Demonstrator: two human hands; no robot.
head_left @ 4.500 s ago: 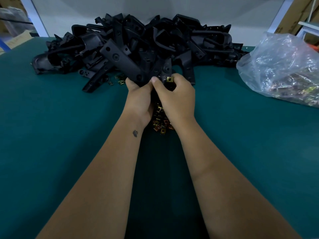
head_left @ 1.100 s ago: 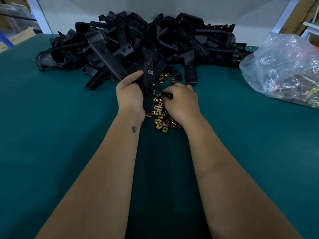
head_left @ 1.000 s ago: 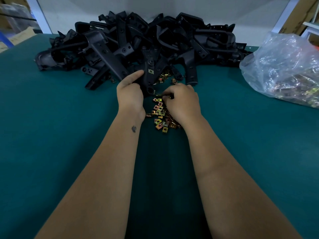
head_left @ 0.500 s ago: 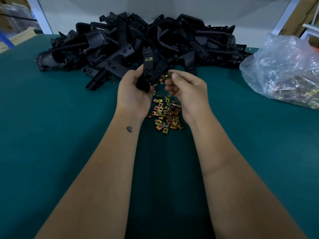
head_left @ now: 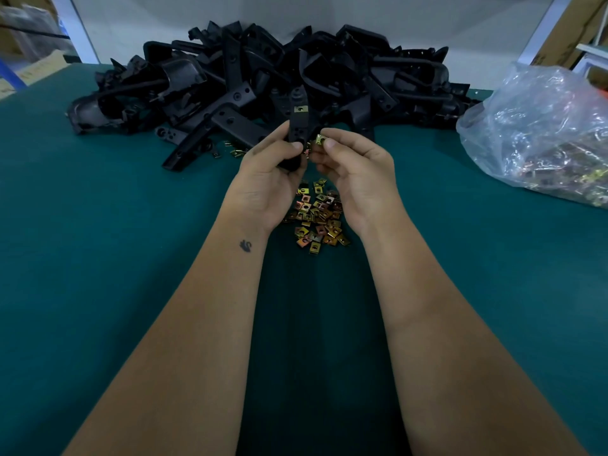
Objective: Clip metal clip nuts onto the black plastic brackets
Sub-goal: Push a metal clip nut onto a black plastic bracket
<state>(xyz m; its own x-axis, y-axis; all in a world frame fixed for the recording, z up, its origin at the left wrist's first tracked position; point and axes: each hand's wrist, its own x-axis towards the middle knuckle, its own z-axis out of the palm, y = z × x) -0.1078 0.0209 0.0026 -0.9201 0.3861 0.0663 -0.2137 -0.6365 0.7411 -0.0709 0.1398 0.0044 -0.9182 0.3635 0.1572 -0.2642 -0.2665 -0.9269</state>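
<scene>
Head view, green mat point(head_left: 98, 258), white wall point(head_left: 427, 14), left hand point(head_left: 263, 182) grips bracket point(head_left: 298, 126), right hand point(head_left: 358, 172) pinches clip nut point(head_left: 319, 139)

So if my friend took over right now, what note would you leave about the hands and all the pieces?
Left hand: grips a black bracket upright above the table. One clip nut is already on it near the top.
Right hand: pinches a loose clip nut beside the bracket, not yet on.
Spare clip nuts lie in a pile on the green table under the hands. The bracket heap sits behind; a plastic bag is on the right.
Left to do: push on the pinched nut, then work through the heap.
</scene>
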